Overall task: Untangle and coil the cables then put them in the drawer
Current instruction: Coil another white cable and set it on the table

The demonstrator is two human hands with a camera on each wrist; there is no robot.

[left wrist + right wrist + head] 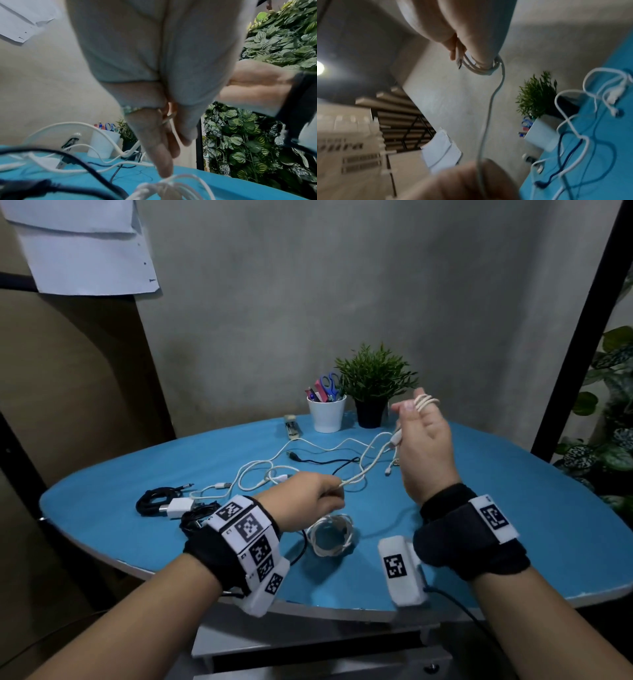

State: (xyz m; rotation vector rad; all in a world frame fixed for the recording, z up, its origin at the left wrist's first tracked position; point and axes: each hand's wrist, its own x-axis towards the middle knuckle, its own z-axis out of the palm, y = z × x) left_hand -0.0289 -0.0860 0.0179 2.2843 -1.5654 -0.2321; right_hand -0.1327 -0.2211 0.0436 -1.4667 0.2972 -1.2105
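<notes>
Right hand (pixel 423 440) raised above the blue table (pixel 479 518), white cable (pixel 359 474) looped round its extended fingers (pixel 485 59). Left hand (pixel 308 498) pinching the same cable lower down. Finished white coil (pixel 330 534) lying near left wrist.

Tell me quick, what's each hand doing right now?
Left hand: pinching the white cable.
Right hand: raised, same cable looped round its fingers.

We can read almost nothing here — only blurred dark letters on a pale board (pixel 349 146) left of the hanging white papers (pixel 441 150) in the right wrist view, perhaps ending in "ura". The wristbands (pixel 250 529) carry square black-and-white code markers, no words.
</notes>
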